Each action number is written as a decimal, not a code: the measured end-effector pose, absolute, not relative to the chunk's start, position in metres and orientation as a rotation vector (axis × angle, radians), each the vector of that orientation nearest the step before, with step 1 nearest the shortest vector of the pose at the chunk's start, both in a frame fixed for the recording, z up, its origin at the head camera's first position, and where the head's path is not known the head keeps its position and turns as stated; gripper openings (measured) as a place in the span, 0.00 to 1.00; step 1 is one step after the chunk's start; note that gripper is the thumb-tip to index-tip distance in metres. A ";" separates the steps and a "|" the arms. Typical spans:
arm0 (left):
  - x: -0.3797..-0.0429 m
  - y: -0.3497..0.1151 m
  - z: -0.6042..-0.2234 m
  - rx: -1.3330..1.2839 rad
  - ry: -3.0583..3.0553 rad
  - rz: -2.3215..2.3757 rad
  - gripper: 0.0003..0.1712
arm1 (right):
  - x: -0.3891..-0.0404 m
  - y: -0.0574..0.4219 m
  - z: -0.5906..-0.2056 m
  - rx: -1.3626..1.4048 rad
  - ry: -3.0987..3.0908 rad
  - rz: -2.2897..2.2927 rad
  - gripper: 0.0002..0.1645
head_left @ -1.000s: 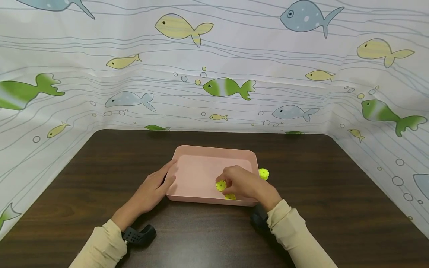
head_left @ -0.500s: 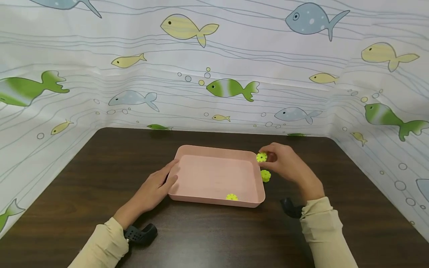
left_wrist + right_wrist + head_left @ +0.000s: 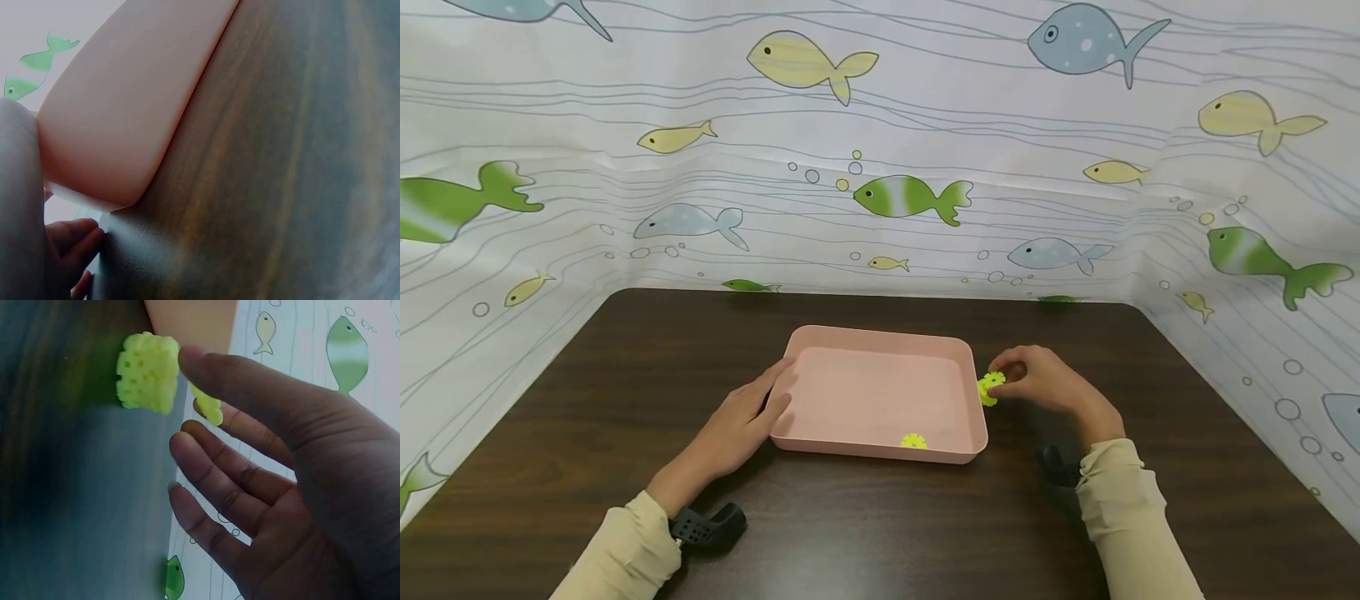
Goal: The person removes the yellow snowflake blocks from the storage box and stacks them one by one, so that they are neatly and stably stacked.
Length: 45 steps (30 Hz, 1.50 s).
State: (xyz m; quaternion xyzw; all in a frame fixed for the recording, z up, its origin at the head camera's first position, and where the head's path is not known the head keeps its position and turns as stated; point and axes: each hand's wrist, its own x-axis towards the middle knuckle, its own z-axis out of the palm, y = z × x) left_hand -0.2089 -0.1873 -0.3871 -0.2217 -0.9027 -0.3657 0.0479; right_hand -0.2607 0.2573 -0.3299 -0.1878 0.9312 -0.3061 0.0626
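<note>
A shallow pink tray (image 3: 880, 396) lies on the dark table. My left hand (image 3: 735, 425) rests against its left side, fingers fairly straight, with the thumb over the rim. Just beyond the tray's right side, my right hand (image 3: 1048, 382) pinches a yellow flower-shaped disc (image 3: 211, 407) between thumb and forefinger, its other fingers spread loosely in the right wrist view. Right beside that disc is a stack of similar yellow discs (image 3: 145, 372) standing on the table. Another yellow disc (image 3: 913, 441) lies inside the tray near its front wall, which partly hides it.
The brown wood-grain table (image 3: 865, 533) stretches around the tray. A white sheet printed with fish (image 3: 917, 250) rises along its back and sides. Black wrist straps (image 3: 709, 527) show below both hands.
My right hand has lifted one yellow disc out of the tray, carried it right over the rim and lowered it to the stack. The left hand stays at the tray's left side.
</note>
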 end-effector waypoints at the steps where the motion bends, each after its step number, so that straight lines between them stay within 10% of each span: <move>1: -0.209 -0.187 -0.388 -0.674 -2.752 -1.116 0.33 | -0.261 0.256 -0.331 -0.571 2.810 -0.932 0.18; 28: -0.207 -0.188 -0.387 -0.665 -2.748 -1.109 0.33 | -0.256 0.245 -0.322 -0.556 2.902 -0.808 0.24; 45: -0.206 -0.186 -0.385 -0.593 -2.766 -1.076 0.32 | -0.221 0.149 -0.303 -0.984 2.530 -0.656 0.16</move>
